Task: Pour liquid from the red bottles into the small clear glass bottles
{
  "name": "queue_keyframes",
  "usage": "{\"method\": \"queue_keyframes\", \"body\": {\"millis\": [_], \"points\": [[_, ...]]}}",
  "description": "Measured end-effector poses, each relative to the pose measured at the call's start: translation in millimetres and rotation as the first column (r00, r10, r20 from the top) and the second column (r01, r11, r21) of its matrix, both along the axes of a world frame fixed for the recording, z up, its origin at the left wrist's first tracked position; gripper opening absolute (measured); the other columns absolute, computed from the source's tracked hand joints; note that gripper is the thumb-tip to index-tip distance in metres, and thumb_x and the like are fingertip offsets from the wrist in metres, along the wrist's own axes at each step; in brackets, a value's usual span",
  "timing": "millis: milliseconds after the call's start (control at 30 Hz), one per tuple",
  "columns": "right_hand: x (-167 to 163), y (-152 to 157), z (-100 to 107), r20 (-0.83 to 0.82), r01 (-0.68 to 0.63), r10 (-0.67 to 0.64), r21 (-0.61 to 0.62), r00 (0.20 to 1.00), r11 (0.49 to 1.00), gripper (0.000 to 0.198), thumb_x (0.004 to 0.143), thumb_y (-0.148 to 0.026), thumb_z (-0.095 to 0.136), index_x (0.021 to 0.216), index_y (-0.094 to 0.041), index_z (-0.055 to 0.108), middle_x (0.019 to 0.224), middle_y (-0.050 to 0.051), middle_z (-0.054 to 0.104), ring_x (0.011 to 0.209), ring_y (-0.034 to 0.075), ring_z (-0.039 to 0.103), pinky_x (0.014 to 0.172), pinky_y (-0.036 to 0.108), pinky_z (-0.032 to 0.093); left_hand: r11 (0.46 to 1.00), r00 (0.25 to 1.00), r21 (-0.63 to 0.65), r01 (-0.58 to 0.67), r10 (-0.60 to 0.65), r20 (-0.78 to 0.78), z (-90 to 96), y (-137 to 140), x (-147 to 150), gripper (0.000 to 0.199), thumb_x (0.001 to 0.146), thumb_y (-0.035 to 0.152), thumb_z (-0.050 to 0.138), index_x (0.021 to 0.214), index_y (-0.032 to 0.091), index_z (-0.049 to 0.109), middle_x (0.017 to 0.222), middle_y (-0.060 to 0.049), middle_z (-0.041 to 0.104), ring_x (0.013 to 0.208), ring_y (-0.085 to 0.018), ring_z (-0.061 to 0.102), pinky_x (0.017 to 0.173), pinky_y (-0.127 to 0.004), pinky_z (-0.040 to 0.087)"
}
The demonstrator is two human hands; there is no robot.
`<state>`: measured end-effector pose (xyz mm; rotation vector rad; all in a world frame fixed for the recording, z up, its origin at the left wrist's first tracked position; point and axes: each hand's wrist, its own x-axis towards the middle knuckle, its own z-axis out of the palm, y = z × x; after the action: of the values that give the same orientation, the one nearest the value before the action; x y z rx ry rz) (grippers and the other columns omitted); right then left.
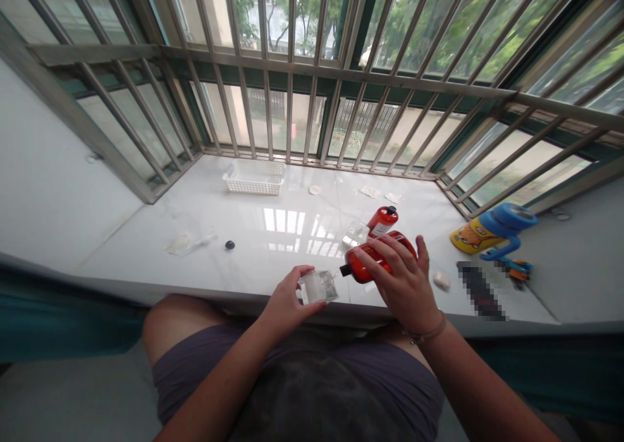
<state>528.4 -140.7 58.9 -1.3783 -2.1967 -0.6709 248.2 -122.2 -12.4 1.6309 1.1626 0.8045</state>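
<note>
My left hand (288, 297) grips a small clear square container (319, 286) by its side, tilted, just above the front of the white sill (160, 270). In my right hand (404, 276) is a red bottle (361, 265), tipped on its side with its black nozzle (346, 270) pointing left, close to the container's right edge. A faint clear streak lies between nozzle and container; whether it is liquid I cannot tell. Right behind the held bottle are a second red bottle (381, 221) with a black top and another clear container (355, 234), partly hidden.
A white perforated basket (254, 179) stands near the barred window. On the left lie a small black cap (229, 245) and a crumpled clear wrapper (180, 243). Several pale pieces are scattered about. At right are a blue and yellow drink bottle (487, 229) and a pixelated dark object (480, 291).
</note>
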Motion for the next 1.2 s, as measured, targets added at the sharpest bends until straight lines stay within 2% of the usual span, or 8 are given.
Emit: {"method": "queue_keyframes", "body": {"millis": [633,1200], "points": [[-3.8,2.0,1.9,0.043,-0.038,0.037,0.022,0.998,0.999,0.053,0.101,-0.010,0.065,0.147,-0.038,0.064,0.147,0.004,0.069,0.146,0.027,0.056,0.135,0.067,0.010,1.000,1.000,-0.007,0.010,-0.010,0.011,-1.6,0.3,-0.3,0.070,0.075,0.037,0.092,0.137,0.029,0.059,0.141,-0.008,0.070,0.130,-0.032,0.067,0.106,-0.048,0.058],[-6.8,2.2,3.1,0.070,-0.055,0.055,0.001,0.996,0.998,0.059,0.098,-0.003,0.062,0.146,-0.038,0.065,0.147,0.003,0.069,0.145,0.027,0.056,0.135,0.068,0.009,1.000,1.000,-0.027,0.015,-0.015,0.015,-3.5,-0.1,0.5,0.071,0.075,0.037,0.092,0.137,0.029,0.059,0.140,-0.008,0.070,0.129,-0.032,0.068,0.104,-0.048,0.058]]}}
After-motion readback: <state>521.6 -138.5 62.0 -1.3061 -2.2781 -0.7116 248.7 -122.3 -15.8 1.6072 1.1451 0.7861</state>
